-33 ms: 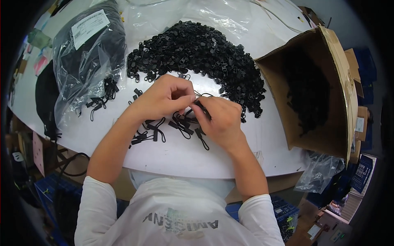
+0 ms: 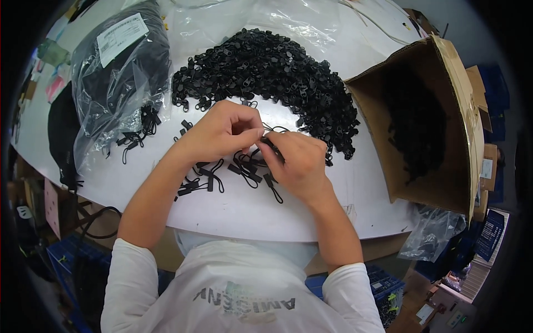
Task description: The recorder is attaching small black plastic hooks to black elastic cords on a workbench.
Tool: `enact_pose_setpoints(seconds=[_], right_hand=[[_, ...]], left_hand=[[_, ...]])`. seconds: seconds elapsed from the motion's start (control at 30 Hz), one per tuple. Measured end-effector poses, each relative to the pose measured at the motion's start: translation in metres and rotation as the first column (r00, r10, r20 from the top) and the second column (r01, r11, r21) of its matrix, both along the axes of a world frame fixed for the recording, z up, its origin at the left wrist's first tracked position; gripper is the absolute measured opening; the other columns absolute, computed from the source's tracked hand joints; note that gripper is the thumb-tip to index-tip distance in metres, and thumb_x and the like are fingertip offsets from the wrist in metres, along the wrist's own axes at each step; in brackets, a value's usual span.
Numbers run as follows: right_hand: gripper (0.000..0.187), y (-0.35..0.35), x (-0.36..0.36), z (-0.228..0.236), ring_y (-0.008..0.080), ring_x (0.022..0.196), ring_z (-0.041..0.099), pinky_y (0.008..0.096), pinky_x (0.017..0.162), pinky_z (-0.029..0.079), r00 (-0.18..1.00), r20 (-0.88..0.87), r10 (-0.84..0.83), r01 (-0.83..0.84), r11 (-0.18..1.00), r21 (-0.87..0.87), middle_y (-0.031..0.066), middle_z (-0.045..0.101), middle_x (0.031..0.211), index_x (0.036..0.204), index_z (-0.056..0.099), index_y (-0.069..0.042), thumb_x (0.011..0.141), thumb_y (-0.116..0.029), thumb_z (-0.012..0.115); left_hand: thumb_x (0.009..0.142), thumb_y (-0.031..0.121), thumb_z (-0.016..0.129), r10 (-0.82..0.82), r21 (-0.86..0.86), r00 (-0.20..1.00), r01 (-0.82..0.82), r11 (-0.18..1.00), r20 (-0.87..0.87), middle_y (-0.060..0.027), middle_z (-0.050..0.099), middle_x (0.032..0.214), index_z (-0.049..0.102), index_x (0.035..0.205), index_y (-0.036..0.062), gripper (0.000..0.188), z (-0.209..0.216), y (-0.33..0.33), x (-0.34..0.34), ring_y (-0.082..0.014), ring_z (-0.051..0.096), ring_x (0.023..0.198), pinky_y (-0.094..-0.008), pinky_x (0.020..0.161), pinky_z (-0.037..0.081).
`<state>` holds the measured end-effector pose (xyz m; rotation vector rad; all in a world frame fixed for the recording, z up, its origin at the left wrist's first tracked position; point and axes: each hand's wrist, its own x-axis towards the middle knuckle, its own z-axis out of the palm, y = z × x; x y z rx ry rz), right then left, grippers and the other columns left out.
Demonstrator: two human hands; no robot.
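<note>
My left hand (image 2: 225,130) and my right hand (image 2: 300,161) meet above the white table, thumb and fingers of each pinched together. Between their fingertips is a small black cord pull (image 2: 266,141), mostly covered by my right fingers. A thin dark loop shows just beyond the fingertips; its exact attachment is hidden. Beneath and beside my hands lie several loose black cord pulls (image 2: 210,178), each a short tab with a cord loop. Past my hands spreads a curved heap of small black zipper sliders (image 2: 250,66).
A clear plastic bag (image 2: 119,89) packed with black goods lies at the left, with more cord pulls (image 2: 147,122) by its near end. At the right, an open cardboard box (image 2: 366,91) lies on its side, dark pieces inside. A crumpled clear bag (image 2: 430,236) hangs by the table's edge.
</note>
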<state>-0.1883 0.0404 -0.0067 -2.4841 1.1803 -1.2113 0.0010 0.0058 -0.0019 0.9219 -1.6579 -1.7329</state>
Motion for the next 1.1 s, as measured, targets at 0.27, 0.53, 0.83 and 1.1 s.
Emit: enact_pose_setpoints(seconds=[0.27, 0.53, 0.83, 1.1], right_hand=[[0.013, 0.001, -0.002, 0.003, 0.0206, 0.050, 0.056, 0.0328, 0.043, 0.042, 0.997, -0.074, -0.008, 0.010, 1.000, 0.019, 0.0040, 0.055, 0.058, 0.076, 0.060, -0.007, 0.075, -0.012, 0.072], [0.013, 0.001, -0.002, 0.006, 0.0217, 0.050, 0.056, 0.0330, 0.043, 0.041, 0.999, 0.029, 0.017, -0.019, 0.995, 0.097, 0.0056, 0.056, 0.058, 0.074, 0.059, -0.006, 0.074, -0.009, 0.071], [0.011, 0.002, -0.002, 0.011, 0.0228, 0.048, 0.056, 0.0327, 0.043, 0.041, 0.991, 0.131, 0.038, -0.065, 0.976, 0.208, 0.0076, 0.057, 0.059, 0.076, 0.060, -0.003, 0.078, -0.008, 0.069], [0.010, 0.004, 0.001, 0.004, 0.0235, 0.050, 0.058, 0.0325, 0.044, 0.043, 0.990, 0.124, -0.065, 0.048, 0.989, 0.140, 0.0092, 0.058, 0.060, 0.081, 0.059, -0.001, 0.078, -0.006, 0.068]], left_hand=[[0.088, 0.011, 0.062, -0.050, 0.056, 0.998, 0.048, 0.997, 0.034, 0.0012, 0.056, 0.061, 0.059, 0.079, 0.0007, 0.013, 0.002, -0.002, -0.002, -0.0032, 0.050, 0.054, -0.0198, 0.048, 0.037], [0.087, 0.004, 0.063, 0.404, -0.208, 0.904, -0.426, 0.881, -0.140, -0.0010, 0.058, 0.077, 0.059, 0.087, -0.0001, 0.005, -0.003, 0.011, -0.015, -0.0044, 0.051, 0.061, -0.0191, 0.052, 0.041], [0.086, 0.008, 0.065, 0.242, -0.099, 0.953, -0.263, 0.960, -0.184, -0.0038, 0.065, 0.081, 0.070, 0.093, -0.0006, 0.012, -0.001, 0.007, -0.015, -0.0068, 0.054, 0.064, -0.0204, 0.053, 0.040], [0.073, -0.008, 0.063, 0.271, -0.775, 0.961, -0.127, 0.619, 0.059, -0.0105, 0.063, 0.075, 0.068, 0.095, -0.0011, 0.024, -0.003, 0.006, -0.014, -0.0233, 0.060, 0.063, -0.0296, 0.057, 0.047]])
